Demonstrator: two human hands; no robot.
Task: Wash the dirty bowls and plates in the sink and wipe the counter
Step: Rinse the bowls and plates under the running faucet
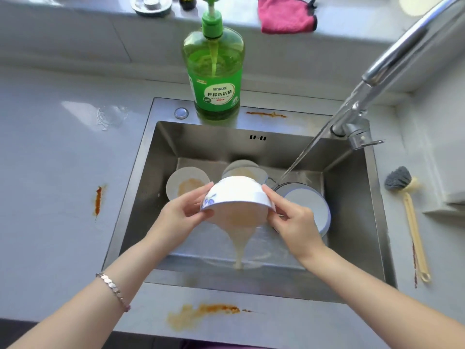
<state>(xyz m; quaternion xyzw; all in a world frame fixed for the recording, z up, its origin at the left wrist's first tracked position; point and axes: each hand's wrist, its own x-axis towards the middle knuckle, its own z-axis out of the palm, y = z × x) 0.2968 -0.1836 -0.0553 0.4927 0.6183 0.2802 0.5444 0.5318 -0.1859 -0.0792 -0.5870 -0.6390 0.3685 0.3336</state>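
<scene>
Head view: left grip (183, 212) and right grip (294, 220) clasp tilted bowl (239, 195) between them above sink (201, 139), spilling cloudy water (240, 245).

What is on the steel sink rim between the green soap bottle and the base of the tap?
Head view: an orange-brown smear lies on the sink rim between soap bottle and tap base; the rest is bare.

The person's left forearm (83, 298) and right forearm (377, 290) are bare, as are the left hand (185, 212) and right hand (293, 220). The left wrist wears a slim metal bracelet (113, 289) of flat, hexagon-shaped links, silvery with a pinkish sheen, and a small pink bead at its lower end.
</scene>
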